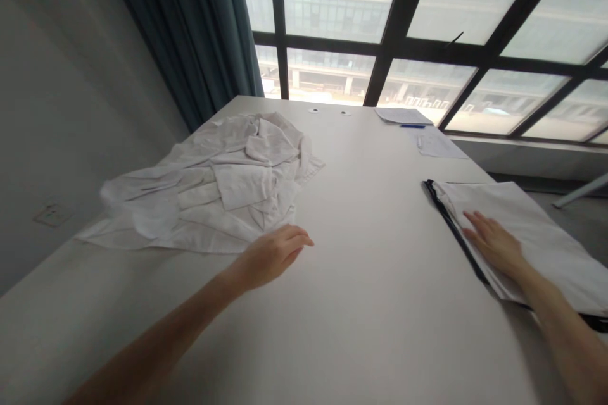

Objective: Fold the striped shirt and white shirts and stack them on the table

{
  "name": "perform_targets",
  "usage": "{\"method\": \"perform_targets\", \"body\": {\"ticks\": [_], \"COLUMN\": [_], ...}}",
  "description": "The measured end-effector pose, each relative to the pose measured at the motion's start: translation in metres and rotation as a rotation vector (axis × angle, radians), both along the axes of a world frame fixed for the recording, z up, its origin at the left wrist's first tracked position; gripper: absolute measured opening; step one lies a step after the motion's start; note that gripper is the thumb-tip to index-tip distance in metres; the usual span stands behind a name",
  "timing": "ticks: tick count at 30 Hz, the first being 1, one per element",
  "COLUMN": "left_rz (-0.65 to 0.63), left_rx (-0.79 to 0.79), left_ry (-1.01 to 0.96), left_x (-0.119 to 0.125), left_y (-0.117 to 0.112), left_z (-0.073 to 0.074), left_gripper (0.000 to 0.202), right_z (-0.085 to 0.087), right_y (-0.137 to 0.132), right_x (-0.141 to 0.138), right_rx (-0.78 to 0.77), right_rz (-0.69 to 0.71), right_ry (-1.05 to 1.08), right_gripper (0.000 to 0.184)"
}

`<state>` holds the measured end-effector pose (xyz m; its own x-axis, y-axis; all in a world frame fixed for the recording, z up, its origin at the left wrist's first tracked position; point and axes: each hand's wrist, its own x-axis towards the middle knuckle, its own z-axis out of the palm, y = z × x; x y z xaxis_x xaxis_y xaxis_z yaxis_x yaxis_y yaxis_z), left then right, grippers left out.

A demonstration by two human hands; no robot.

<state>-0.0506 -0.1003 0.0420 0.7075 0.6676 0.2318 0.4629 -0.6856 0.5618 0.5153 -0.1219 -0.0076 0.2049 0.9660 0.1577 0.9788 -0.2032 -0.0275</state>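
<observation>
My right hand (pixel 494 242) lies flat on a folded white cloth (pixel 546 221) at the right edge of the table, fingers stretched out. Black material (pixel 451 224) shows beneath the white cloth along its left and lower edges. Over the middle of the table is my left hand (pixel 273 254), its fingers loosely extended and nothing seen in them. Just beyond it lies a crumpled heap of white garments (pixel 242 183), which looks like shirts, spread over the left side. Whether the left hand touches the heap's near edge, I cannot tell.
The white table (pixel 370 304) runs toward a dark-framed window (pixel 389 44). At its far right are papers (pixel 403 116), a blue pen (pixel 412 126) and another sheet (pixel 441 144). A dark teal curtain (pixel 199 25) hangs at the far left, beside a grey wall (pixel 71 95).
</observation>
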Motion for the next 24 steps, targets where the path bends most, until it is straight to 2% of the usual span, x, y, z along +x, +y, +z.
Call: {"method": "perform_targets", "body": {"ticks": [2,5,8,10,13,17,19,21,24], "left_rz": [0.067,0.273,0.442,0.466,0.462,0.478,0.501,0.554,0.682], "left_rx": [0.171,0.376,0.446,0.438,0.420,0.408,0.418,0.449,0.504], "left_ry": [0.100,0.251,0.380,0.423,0.412,0.363,0.343,0.330,0.345], "left_x": [-0.011,-0.026,-0.034,-0.034,-0.034,-0.035,-0.037,-0.041,-0.048], "left_y": [0.019,0.041,0.050,0.050,0.049,0.051,0.055,0.059,0.064], "left_z": [-0.005,-0.019,-0.037,-0.045,-0.050,-0.052,-0.051,-0.051,-0.048], "left_gripper": [0.030,0.034,0.040,0.045,0.045,0.042,0.042,0.045,0.052], "right_z": [-0.008,-0.007,0.001,0.006,0.009,0.002,-0.004,-0.010,-0.014], "right_y": [0.002,0.004,0.015,0.026,0.044,0.057,0.056,0.052,0.049], "right_x": [-0.011,-0.015,-0.032,-0.059,-0.121,-0.215,-0.250,-0.269,-0.273], "right_rx": [-0.057,-0.083,0.007,0.112,0.223,0.198,0.181,0.143,0.131], "right_rz": [-0.024,-0.049,-0.026,0.077,0.375,0.631,0.705,0.765,0.773], "right_ry": [-0.014,-0.004,0.010,0.029,0.132,0.273,0.300,0.292,0.298], "right_gripper": [0.062,0.062,0.059,0.057,0.054,0.044,0.042,0.040,0.038]}}
